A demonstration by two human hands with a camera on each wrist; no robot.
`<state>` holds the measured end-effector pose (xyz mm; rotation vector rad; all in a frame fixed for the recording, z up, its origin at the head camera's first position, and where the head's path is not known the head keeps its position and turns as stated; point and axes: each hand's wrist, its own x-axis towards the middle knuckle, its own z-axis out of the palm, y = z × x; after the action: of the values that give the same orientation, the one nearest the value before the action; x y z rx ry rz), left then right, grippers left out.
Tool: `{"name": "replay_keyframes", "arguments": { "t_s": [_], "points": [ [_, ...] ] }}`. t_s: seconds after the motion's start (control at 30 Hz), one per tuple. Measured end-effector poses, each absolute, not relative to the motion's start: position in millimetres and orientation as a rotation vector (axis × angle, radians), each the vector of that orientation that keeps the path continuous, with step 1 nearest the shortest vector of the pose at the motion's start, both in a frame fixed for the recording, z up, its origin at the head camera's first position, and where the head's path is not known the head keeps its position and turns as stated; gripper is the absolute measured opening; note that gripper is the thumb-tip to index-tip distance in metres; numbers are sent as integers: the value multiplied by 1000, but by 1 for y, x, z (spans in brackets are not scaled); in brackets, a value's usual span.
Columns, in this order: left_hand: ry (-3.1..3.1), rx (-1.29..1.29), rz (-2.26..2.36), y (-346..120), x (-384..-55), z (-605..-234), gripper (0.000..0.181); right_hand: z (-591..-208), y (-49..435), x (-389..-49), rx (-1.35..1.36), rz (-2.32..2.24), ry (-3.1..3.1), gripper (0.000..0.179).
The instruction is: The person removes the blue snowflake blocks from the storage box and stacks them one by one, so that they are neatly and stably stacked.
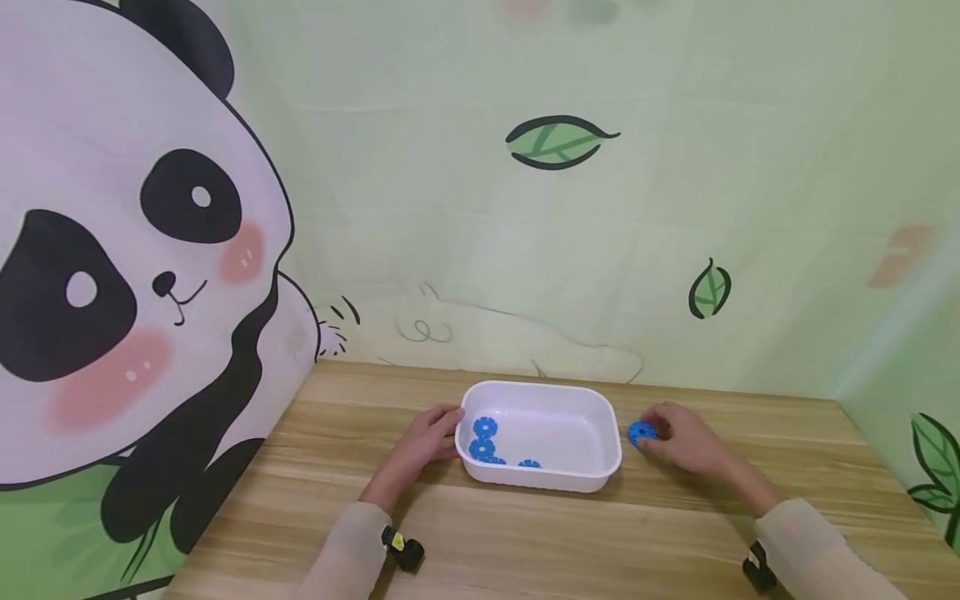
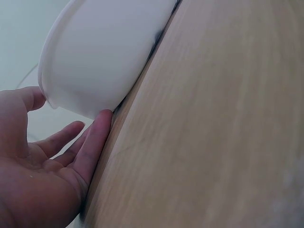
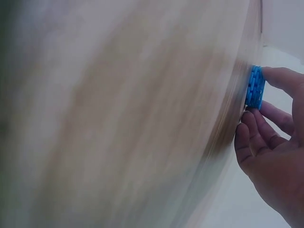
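A white plastic basin [image 1: 540, 477] stands on the wooden table with a few blue snowflake discs [image 1: 482, 448] along its left side and front wall. My left hand [image 1: 423, 437] is at its left end; in the left wrist view the thumb touches the rim and a nearly straight finger [image 2: 95, 142] reaches the lower edge. To the right of the basin, my right hand [image 1: 686, 437] pinches a small stack of blue snowflake discs [image 1: 642, 433] between thumb and index finger. From the right wrist view, the stack [image 3: 255, 88] shows several layers edge-on, close against the tabletop.
The wooden tabletop [image 1: 480, 542] runs back to a pale green cloth backdrop [image 1: 450, 208] printed with leaves. On the left, a large printed panda [image 1: 187, 317] covers the side cloth. Small black devices [image 1: 405, 550] are strapped at both wrists.
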<state>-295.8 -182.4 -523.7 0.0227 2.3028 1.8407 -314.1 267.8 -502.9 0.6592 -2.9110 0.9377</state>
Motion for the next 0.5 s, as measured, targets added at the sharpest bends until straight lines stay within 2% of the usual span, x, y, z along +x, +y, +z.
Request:
{"name": "replay_keyframes", "arguments": {
  "t_s": [0.33,0.5],
  "points": [
    [2298,13,1839,-182,-298,-523,63,-505,267,-315,631,916,-2942,50],
    [2292,30,1844,-182,-298,-524,64,-506,268,-317,643,883,-2949,49]
  ]
}}
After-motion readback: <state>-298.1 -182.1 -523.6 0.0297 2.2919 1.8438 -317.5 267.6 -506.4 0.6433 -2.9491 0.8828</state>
